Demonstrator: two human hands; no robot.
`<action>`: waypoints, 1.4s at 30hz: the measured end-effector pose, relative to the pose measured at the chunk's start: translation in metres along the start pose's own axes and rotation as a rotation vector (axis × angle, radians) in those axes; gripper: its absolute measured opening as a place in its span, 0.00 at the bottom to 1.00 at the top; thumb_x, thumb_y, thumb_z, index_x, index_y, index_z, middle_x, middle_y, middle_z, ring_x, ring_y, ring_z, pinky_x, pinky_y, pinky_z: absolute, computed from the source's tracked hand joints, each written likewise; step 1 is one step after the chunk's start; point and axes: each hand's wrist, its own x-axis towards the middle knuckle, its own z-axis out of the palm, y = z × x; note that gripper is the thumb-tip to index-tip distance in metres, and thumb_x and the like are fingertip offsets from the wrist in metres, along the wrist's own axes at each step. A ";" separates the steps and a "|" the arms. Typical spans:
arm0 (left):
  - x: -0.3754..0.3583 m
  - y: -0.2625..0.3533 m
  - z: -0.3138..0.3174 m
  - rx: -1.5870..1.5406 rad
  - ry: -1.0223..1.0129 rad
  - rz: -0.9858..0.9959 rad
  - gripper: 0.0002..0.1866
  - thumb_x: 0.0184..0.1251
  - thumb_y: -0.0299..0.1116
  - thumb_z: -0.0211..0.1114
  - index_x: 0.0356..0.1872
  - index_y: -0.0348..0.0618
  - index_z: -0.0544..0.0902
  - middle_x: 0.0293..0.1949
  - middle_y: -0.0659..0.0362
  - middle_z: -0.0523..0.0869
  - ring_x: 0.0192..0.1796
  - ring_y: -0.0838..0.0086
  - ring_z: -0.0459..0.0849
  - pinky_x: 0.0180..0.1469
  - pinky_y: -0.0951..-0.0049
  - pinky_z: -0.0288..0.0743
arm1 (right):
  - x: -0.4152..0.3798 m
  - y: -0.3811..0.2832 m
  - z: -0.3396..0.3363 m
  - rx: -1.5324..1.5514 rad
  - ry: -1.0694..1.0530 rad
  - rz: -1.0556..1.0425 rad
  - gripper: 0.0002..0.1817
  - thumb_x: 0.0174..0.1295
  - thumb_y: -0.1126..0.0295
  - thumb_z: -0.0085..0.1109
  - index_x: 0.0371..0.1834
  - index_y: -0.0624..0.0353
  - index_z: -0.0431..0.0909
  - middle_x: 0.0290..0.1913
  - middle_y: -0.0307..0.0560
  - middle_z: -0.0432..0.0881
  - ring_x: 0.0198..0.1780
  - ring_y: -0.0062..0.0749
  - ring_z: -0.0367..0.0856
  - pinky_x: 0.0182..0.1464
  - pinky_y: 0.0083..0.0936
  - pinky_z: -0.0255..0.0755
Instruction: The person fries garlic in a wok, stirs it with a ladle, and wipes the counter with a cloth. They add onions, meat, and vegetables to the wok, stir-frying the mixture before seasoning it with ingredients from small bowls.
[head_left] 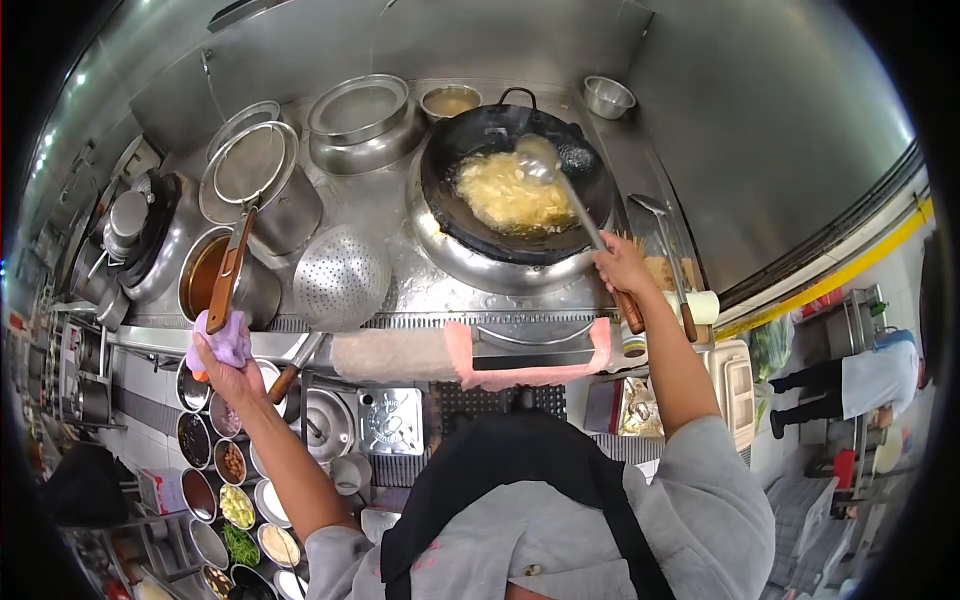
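My right hand (622, 266) is closed around the handle of a long metal ladle (580, 208). The ladle's bowl dips among pale yellow pieces (505, 195) in bubbling liquid inside a black wok (440, 210). My left hand (228, 378) grips a crumpled purple cloth (232, 340). That cloth is against the end of the wooden handle of a fine strainer (250, 165), which lies over a tall pot (290, 215); whether the fingers also hold the handle is hidden. Right of the cloth, a perforated skimmer (343, 278) rests on the stove.
A pot of brown liquid (208, 270) stands beside the tall pot. Behind are a lidded pan (360, 120) and a metal bowl (608, 97). A spatula (678, 250) lies right of the wok. Ingredient bowls (237, 506) fill the lower left. Another person (870, 375) stands far right.
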 end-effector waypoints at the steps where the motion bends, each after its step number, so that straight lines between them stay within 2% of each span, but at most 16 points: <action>1: -0.005 -0.001 -0.005 0.033 -0.007 0.017 0.28 0.73 0.49 0.62 0.64 0.40 0.72 0.57 0.52 0.81 0.56 0.62 0.82 0.56 0.61 0.79 | -0.005 0.001 -0.004 0.015 0.051 0.000 0.32 0.61 0.69 0.56 0.70 0.68 0.67 0.23 0.47 0.79 0.17 0.28 0.77 0.18 0.29 0.72; 4: -0.024 -0.017 -0.020 0.080 0.237 -0.023 0.25 0.74 0.46 0.62 0.62 0.40 0.73 0.55 0.53 0.82 0.55 0.63 0.82 0.56 0.61 0.79 | -0.003 0.004 -0.017 -0.229 0.213 -0.011 0.31 0.62 0.70 0.55 0.70 0.68 0.67 0.22 0.42 0.77 0.17 0.25 0.74 0.17 0.27 0.71; 5: -0.039 -0.022 -0.020 0.109 0.263 -0.057 0.22 0.73 0.42 0.62 0.61 0.40 0.73 0.53 0.54 0.82 0.52 0.64 0.84 0.53 0.61 0.81 | -0.001 0.002 -0.017 -0.232 0.232 -0.009 0.26 0.63 0.72 0.54 0.65 0.69 0.71 0.22 0.39 0.75 0.16 0.23 0.72 0.16 0.24 0.70; 8: -0.077 -0.047 -0.024 0.165 0.111 -0.189 0.24 0.69 0.36 0.64 0.62 0.39 0.72 0.49 0.54 0.82 0.51 0.64 0.84 0.50 0.59 0.83 | 0.022 0.009 -0.014 0.058 0.077 0.112 0.17 0.65 0.73 0.54 0.56 0.68 0.74 0.23 0.39 0.74 0.17 0.23 0.71 0.17 0.23 0.69; 10: -0.104 -0.064 0.001 0.202 0.074 -0.200 0.24 0.66 0.33 0.65 0.61 0.37 0.72 0.49 0.53 0.81 0.48 0.65 0.85 0.46 0.60 0.84 | 0.037 0.008 -0.005 0.245 -0.015 0.164 0.12 0.67 0.74 0.54 0.52 0.65 0.74 0.24 0.39 0.75 0.18 0.22 0.71 0.17 0.22 0.68; 11: -0.113 -0.076 0.012 0.187 0.146 -0.171 0.24 0.64 0.31 0.66 0.60 0.36 0.72 0.48 0.53 0.81 0.45 0.65 0.85 0.43 0.61 0.85 | 0.044 0.005 0.000 0.340 -0.060 0.188 0.09 0.68 0.74 0.55 0.49 0.63 0.75 0.24 0.39 0.75 0.19 0.22 0.71 0.17 0.22 0.67; 14: -0.129 -0.092 0.029 0.201 0.028 -0.264 0.25 0.63 0.30 0.67 0.60 0.35 0.72 0.48 0.54 0.81 0.46 0.64 0.85 0.43 0.61 0.85 | 0.052 -0.006 0.009 0.524 -0.185 0.262 0.05 0.70 0.74 0.55 0.46 0.60 0.74 0.25 0.38 0.74 0.21 0.20 0.71 0.17 0.20 0.66; 18: -0.141 -0.103 0.039 0.273 0.023 -0.295 0.24 0.62 0.34 0.68 0.56 0.36 0.74 0.44 0.55 0.82 0.44 0.65 0.85 0.39 0.63 0.83 | 0.043 -0.009 0.002 0.613 -0.354 0.302 0.04 0.70 0.73 0.56 0.41 0.60 0.72 0.25 0.39 0.74 0.22 0.21 0.71 0.17 0.19 0.65; 22: -0.157 -0.102 0.038 0.301 0.075 -0.267 0.23 0.63 0.30 0.66 0.58 0.35 0.74 0.47 0.55 0.81 0.47 0.65 0.84 0.47 0.63 0.83 | 0.009 -0.014 -0.028 0.356 -0.434 0.250 0.08 0.68 0.73 0.55 0.48 0.63 0.72 0.26 0.39 0.75 0.20 0.20 0.72 0.16 0.20 0.65; 23: -0.161 -0.100 0.033 0.316 0.080 -0.287 0.23 0.63 0.30 0.66 0.58 0.35 0.74 0.47 0.55 0.81 0.48 0.65 0.84 0.49 0.64 0.82 | 0.007 -0.003 -0.035 0.283 -0.420 0.202 0.16 0.68 0.73 0.54 0.57 0.66 0.72 0.26 0.39 0.75 0.19 0.20 0.71 0.15 0.20 0.65; 26: -0.172 -0.097 0.018 0.351 0.095 -0.346 0.23 0.63 0.29 0.66 0.58 0.35 0.73 0.48 0.56 0.81 0.49 0.66 0.83 0.53 0.65 0.80 | -0.002 0.005 -0.049 0.168 -0.350 0.139 0.24 0.68 0.74 0.52 0.68 0.63 0.68 0.27 0.38 0.75 0.20 0.19 0.73 0.16 0.19 0.66; 29: -0.176 -0.105 0.017 0.371 0.089 -0.384 0.23 0.63 0.30 0.66 0.58 0.35 0.73 0.48 0.56 0.81 0.49 0.67 0.83 0.53 0.66 0.79 | 0.017 0.018 -0.041 -0.072 -0.206 0.029 0.30 0.67 0.74 0.53 0.74 0.63 0.64 0.25 0.37 0.74 0.20 0.20 0.72 0.16 0.20 0.66; 33: -0.180 -0.119 0.028 0.389 0.069 -0.397 0.22 0.63 0.30 0.67 0.58 0.36 0.74 0.47 0.56 0.81 0.48 0.68 0.83 0.51 0.66 0.80 | 0.036 0.005 -0.027 -0.167 -0.120 -0.038 0.33 0.62 0.70 0.55 0.73 0.66 0.65 0.19 0.44 0.75 0.14 0.25 0.72 0.16 0.27 0.69; 36: -0.187 -0.120 0.044 0.378 0.074 -0.386 0.23 0.64 0.30 0.67 0.58 0.36 0.74 0.48 0.56 0.81 0.48 0.68 0.83 0.51 0.65 0.80 | 0.051 0.012 -0.041 -0.069 -0.142 0.014 0.33 0.62 0.68 0.57 0.72 0.67 0.65 0.30 0.56 0.84 0.27 0.39 0.85 0.30 0.33 0.79; 38: -0.192 -0.120 0.047 0.356 0.080 -0.387 0.23 0.64 0.30 0.66 0.59 0.37 0.73 0.48 0.56 0.81 0.49 0.67 0.83 0.51 0.64 0.81 | 0.070 0.024 -0.054 -0.287 0.015 -0.140 0.34 0.62 0.67 0.58 0.72 0.67 0.65 0.42 0.64 0.84 0.42 0.49 0.85 0.45 0.36 0.78; 42: -0.204 -0.118 0.039 0.336 0.105 -0.404 0.24 0.64 0.30 0.66 0.60 0.37 0.73 0.49 0.56 0.81 0.50 0.66 0.84 0.51 0.63 0.82 | 0.088 0.026 -0.067 -0.459 0.127 -0.142 0.34 0.61 0.66 0.60 0.71 0.67 0.66 0.62 0.70 0.76 0.66 0.61 0.72 0.69 0.37 0.64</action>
